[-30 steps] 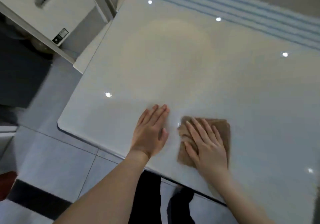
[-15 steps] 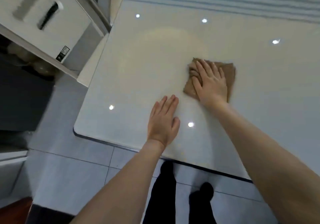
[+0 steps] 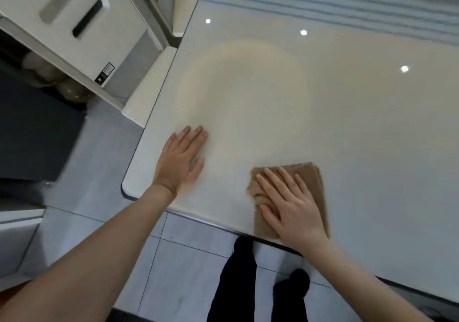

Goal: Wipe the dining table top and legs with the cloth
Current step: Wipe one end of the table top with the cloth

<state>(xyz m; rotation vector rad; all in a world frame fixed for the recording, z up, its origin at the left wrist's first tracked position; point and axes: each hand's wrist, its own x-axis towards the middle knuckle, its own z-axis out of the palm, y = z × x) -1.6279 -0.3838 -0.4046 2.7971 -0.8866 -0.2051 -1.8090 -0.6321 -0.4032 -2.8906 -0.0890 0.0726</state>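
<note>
Head view: wiping the table top near its front edge.
The right hand (image 3: 291,208) presses flat, fingers straight, on the folded brown cloth (image 3: 311,185) at the table (image 3: 347,122) edge; the left hand (image 3: 180,162) lies open on bare top, likely bracing.

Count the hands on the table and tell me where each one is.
2. The left hand lies flat on the bare table top near its corner; the right hand presses the brown cloth by the near edge.
</note>
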